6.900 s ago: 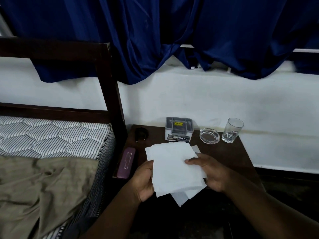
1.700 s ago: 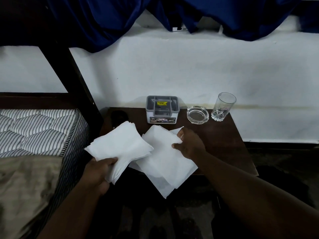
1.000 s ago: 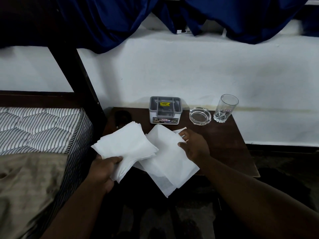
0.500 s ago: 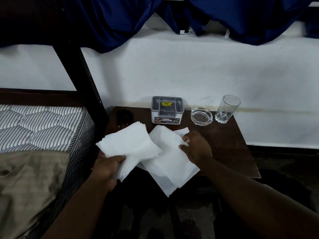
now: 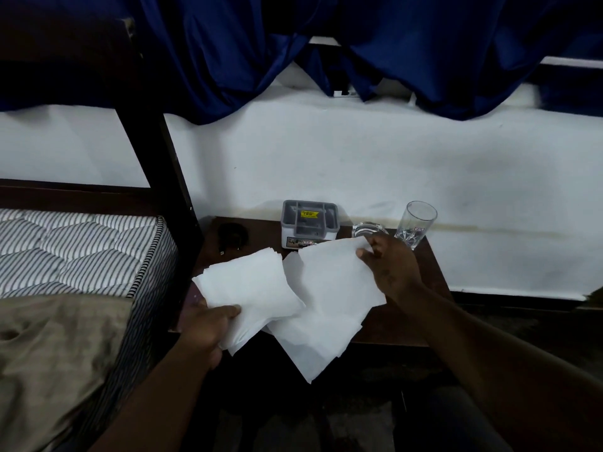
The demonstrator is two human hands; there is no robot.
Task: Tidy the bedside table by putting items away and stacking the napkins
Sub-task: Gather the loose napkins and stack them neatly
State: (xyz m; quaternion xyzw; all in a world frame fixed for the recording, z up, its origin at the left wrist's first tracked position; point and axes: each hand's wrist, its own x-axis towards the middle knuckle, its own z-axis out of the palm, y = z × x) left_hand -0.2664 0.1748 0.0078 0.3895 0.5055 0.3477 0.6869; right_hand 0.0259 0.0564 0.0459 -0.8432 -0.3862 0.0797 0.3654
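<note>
My left hand (image 5: 204,326) grips a neat stack of white napkins (image 5: 249,288) by its near corner, above the left front of the dark wooden bedside table (image 5: 430,288). My right hand (image 5: 390,267) pinches the far corner of a loose white napkin (image 5: 332,285) and holds it raised. Under it lie more loose napkins (image 5: 313,347), which hang over the table's front edge.
At the back of the table stand a grey organiser box (image 5: 309,223), a glass ashtray (image 5: 367,229) and a drinking glass (image 5: 416,223). A small black object (image 5: 231,236) sits at the back left. A striped mattress (image 5: 75,252) with an olive sheet (image 5: 55,350) borders the left.
My right hand has lifted the loose napkin's far corner up and to the right, towards the ashtray. The left hand keeps its stack almost still.
</note>
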